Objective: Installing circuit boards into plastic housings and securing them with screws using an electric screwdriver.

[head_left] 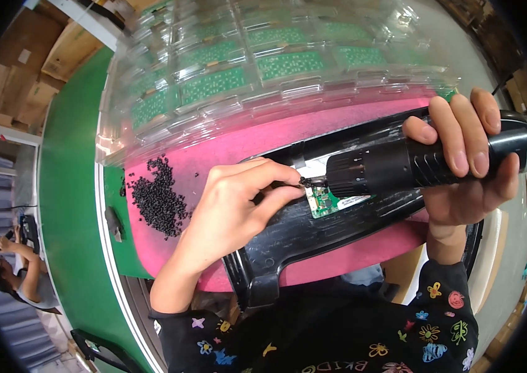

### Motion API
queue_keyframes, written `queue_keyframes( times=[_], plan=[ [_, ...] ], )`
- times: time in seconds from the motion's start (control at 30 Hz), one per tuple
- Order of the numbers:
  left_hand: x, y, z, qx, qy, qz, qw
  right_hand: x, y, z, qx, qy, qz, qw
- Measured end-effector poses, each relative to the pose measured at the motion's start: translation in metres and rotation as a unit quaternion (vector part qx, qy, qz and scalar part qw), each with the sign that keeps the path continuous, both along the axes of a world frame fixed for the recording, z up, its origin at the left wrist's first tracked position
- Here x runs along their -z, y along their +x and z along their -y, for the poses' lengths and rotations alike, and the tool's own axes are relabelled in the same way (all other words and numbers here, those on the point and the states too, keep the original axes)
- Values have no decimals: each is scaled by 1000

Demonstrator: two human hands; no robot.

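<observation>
My right hand (462,149) is wrapped round a black electric screwdriver (375,171), held almost level, its adjusting collar toward my left hand. My left hand (232,199) is closed in a pinch at the driver's tip. What lies between thumb and forefinger is too small to make out. Below the two hands is a long black plastic housing (313,242) with a small green circuit board (323,205) in it; the driver partly hides the board. To the left of my left hand, a heap of tiny black screws (157,198) is spread on a pink mat (220,143).
Stacked clear plastic trays (245,68) holding green circuit boards stand behind the housing. A small dark object (114,222) lies on the green table (77,155) left of the mat. At the far left another person (24,270) is at work.
</observation>
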State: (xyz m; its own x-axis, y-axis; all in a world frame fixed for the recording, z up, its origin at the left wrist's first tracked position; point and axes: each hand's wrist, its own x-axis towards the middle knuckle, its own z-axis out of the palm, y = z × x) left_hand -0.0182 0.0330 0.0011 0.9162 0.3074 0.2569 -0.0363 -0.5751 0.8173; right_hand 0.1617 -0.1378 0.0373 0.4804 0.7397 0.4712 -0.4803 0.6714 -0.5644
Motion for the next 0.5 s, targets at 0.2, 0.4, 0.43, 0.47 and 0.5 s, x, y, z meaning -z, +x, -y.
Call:
queue_keyframes(
  times=[0.2,0.4,0.43,0.47,0.5],
  plan=[
    [6,-1,-1,9,23,23,999,2,-1,0,-9,-60,38,997],
    [7,1,1,14,87,20,996,-2,-11,1,40,-117,93,988],
    [7,1,1,13,103,28,994,-3,-12,1,44,-119,94,988],
    [8,3,3,10,120,60,991,-3,-14,0,56,-122,94,987],
    [8,4,3,13,117,61,991,-2,-15,-1,68,-126,94,985]
  ],
)
